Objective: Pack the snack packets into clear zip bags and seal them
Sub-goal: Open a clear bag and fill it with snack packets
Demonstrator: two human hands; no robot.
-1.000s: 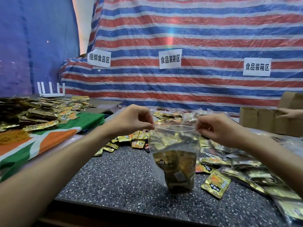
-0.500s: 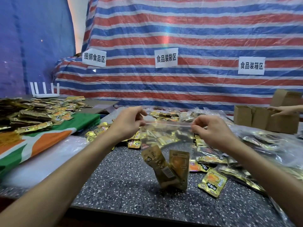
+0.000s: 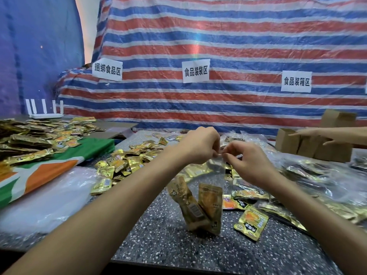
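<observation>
Your left hand [image 3: 198,145] and right hand [image 3: 245,162] pinch the bag [image 3: 217,168] top, close together; loose packets [image 3: 251,222] ring it on the tabletop [image 3: 158,245], boxes [image 3: 288,139] far right.

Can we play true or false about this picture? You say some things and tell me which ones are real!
1. The left hand and the right hand pinch the top of the clear zip bag. True.
2. The clear zip bag is empty. False: snack packets sit in its bottom.
3. Three paper signs hang on the striped tarp. True.
4. The cardboard boxes stand at the far left. False: they stand at the far right.
</observation>
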